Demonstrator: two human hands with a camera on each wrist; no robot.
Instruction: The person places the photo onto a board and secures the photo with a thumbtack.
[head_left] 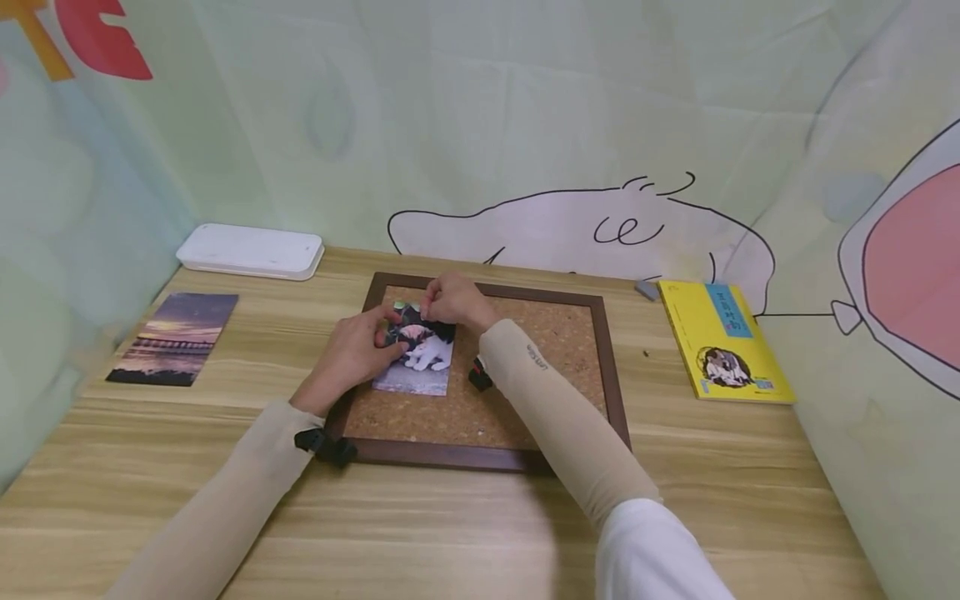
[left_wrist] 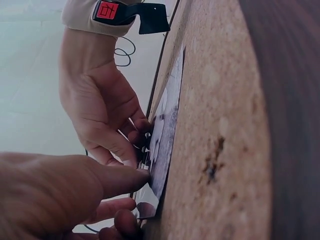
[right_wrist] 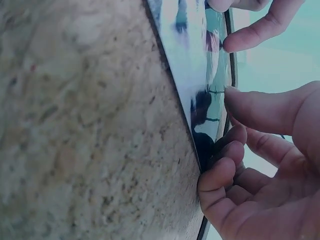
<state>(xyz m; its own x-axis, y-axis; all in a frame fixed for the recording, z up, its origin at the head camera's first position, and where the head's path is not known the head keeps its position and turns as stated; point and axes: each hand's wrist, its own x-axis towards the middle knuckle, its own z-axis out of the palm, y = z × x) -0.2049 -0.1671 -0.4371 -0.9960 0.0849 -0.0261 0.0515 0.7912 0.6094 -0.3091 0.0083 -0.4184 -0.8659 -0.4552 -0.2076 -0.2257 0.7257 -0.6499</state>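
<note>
Pale cloth (head_left: 487, 117) is hung behind the table (head_left: 450, 533). On a corkboard (head_left: 420, 422), a cat photo (head_left: 412, 382) is touched by the left hand (head_left: 350, 354), fingertips apart; whether anything is held by the right hand (head_left: 459, 302) cannot be told. Only by the head view is a yellow book (head_left: 697, 333) shown.

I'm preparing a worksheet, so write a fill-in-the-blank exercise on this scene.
The left hand and right hand touch the animal photo on a board surfaced in ____.
In the head view, the sky photo lies to the board's ____.
The book is mainly coloured ____.
The case is coloured ____.
Missing words: cork; left; yellow; white.
</note>
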